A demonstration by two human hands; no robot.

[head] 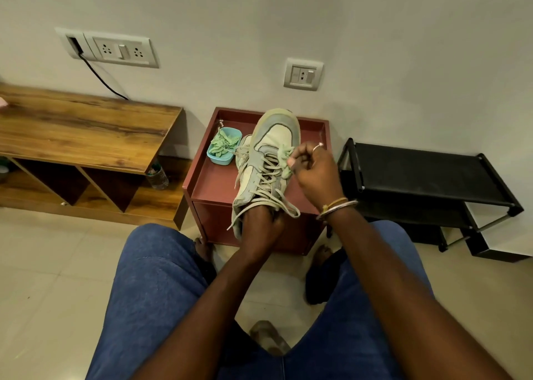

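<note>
1. Starting at the far left, a long low wooden bench (86, 128) with a dark streaky grain stands against a pale wall. It has open cubbies underneath, and a clear plastic bottle (158, 176) stands by its right end.
2. Next comes a small maroon side table (213, 183), box-shaped and smooth, with a raised lip around its top like a tray.
3. On the rear left of the tabletop sits a small rounded blue plastic tub (220, 161) with no lid. It holds a heap of crumpled pale green pieces (223, 144).
4. Just right of the tub, a worn sneaker (274, 137) is held over the tabletop, toe pointing at the wall. It is cream and grey-blue with a greenish rubber toe. Its flat beige laces (266, 167) are loose, and their ends trail off the near side.
5. The left hand (261, 225) grips the heel end of the sneaker, fingers curled tight round the collar. The fingertips are hidden.
6. The right hand (317, 172) wears a ring, with thin bangles on the wrist. Its fingers (292, 163) are closed in a pinch on a small wad of green cloth (285, 153), which they press against the laces on the right side of the sneaker.
7. Farthest right is a black metal-framed rack (418, 169) with flat dark shelves.
</note>
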